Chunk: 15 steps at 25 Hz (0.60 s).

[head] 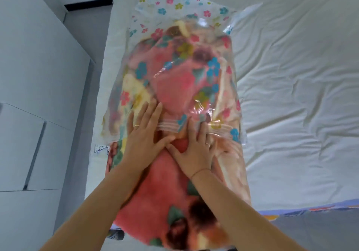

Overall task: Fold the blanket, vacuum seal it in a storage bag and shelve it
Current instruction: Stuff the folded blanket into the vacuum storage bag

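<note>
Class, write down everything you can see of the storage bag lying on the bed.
The storage bag is clear, glossy plastic printed with small blue, pink and green flowers. It lies lengthwise on the white bed sheet, bulging with the pink blanket; its far end is flat. Its striped zip strip is open, the blanket sticking out. The left hand and right hand press flat there.

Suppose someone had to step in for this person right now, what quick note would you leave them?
The storage bag lies on the bed. The folded blanket is partly inside, its near end sticking out.
Left hand: open, flat across the bag's mouth.
Right hand: open, pressing the blanket beside it.
Done: folding.
Left: push the rest in, close the zip strip, vacuum, shelve.
</note>
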### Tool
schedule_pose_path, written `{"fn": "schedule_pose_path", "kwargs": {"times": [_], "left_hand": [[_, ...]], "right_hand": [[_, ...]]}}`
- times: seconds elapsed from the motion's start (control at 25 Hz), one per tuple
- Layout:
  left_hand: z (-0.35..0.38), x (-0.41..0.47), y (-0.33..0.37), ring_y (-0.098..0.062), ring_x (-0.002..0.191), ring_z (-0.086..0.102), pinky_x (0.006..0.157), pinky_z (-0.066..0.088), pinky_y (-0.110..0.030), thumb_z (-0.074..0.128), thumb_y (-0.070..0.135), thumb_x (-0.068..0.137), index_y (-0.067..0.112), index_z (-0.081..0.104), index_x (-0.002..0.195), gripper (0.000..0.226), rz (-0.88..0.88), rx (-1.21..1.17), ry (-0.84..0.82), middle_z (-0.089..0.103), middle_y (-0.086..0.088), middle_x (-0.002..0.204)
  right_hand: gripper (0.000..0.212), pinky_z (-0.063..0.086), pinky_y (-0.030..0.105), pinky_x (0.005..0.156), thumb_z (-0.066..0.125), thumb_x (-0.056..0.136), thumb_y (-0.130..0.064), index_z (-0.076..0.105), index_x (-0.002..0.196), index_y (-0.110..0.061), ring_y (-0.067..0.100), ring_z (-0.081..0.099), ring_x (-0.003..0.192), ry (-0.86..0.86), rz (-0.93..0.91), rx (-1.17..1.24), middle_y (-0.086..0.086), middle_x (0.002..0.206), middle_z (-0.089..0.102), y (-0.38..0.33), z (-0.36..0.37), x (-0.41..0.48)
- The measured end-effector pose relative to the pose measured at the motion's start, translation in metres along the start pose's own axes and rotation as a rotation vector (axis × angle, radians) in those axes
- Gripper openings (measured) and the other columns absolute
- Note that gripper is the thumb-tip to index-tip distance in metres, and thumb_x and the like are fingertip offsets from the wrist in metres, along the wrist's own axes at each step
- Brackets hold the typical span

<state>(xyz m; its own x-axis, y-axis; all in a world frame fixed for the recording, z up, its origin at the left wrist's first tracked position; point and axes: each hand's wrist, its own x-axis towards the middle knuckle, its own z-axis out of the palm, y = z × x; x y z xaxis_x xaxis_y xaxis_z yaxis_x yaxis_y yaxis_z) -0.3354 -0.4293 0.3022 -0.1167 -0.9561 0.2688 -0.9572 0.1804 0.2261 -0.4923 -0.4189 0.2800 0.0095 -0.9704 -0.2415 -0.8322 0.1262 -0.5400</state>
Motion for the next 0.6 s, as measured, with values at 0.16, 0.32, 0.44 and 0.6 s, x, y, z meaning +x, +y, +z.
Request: {"fn": "schedule_pose_path", "kwargs": {"times": [0.16,0.32,0.44,0.6], "left_hand": [[0.020,-0.006,-0.036,-0.011,0.145,0.016,0.116,0.012,-0.044,0.037,0.062,0.086,0.027,0.015,0.151,0.077,-0.106,0.126,-0.085,0.020,0.008,0.158],[0.048,-0.017,-0.030,-0.014,0.141,0.026,0.115,0.015,-0.045,0.035,0.038,0.095,0.025,0.028,0.148,0.055,-0.065,0.145,-0.013,0.032,0.006,0.153],[0.058,-0.021,-0.020,-0.016,0.140,0.028,0.116,0.015,-0.046,0.038,0.020,0.094,0.021,0.033,0.146,0.053,-0.054,0.181,0.035,0.036,0.003,0.151],[0.048,-0.065,-0.022,-0.018,0.139,0.032,0.114,0.023,-0.047,0.038,0.012,0.088,0.015,0.039,0.143,0.055,0.065,0.157,0.005,0.041,0.000,0.148]], "right_hand": [[0.089,0.025,0.038,0.116,0.066,0.075,-0.060,0.028,0.149,-0.028,0.023,0.032,0.139,0.105,-0.278,0.125,0.002,0.153,0.032,0.033,-0.010,0.009],[0.034,0.043,0.038,0.078,0.064,0.079,-0.036,0.070,0.108,-0.020,0.021,0.053,0.094,0.546,-0.385,0.059,0.001,0.104,0.067,0.094,-0.028,0.030],[0.020,0.031,0.033,0.068,0.056,0.085,-0.026,0.072,0.082,-0.016,0.020,0.049,0.078,0.622,-0.465,-0.047,-0.002,0.078,0.065,0.109,-0.035,0.025],[0.023,0.030,0.032,0.067,0.051,0.086,-0.020,0.072,0.080,-0.011,0.018,0.045,0.075,0.534,-0.577,-0.083,0.001,0.076,0.065,0.149,-0.026,-0.032]]}}
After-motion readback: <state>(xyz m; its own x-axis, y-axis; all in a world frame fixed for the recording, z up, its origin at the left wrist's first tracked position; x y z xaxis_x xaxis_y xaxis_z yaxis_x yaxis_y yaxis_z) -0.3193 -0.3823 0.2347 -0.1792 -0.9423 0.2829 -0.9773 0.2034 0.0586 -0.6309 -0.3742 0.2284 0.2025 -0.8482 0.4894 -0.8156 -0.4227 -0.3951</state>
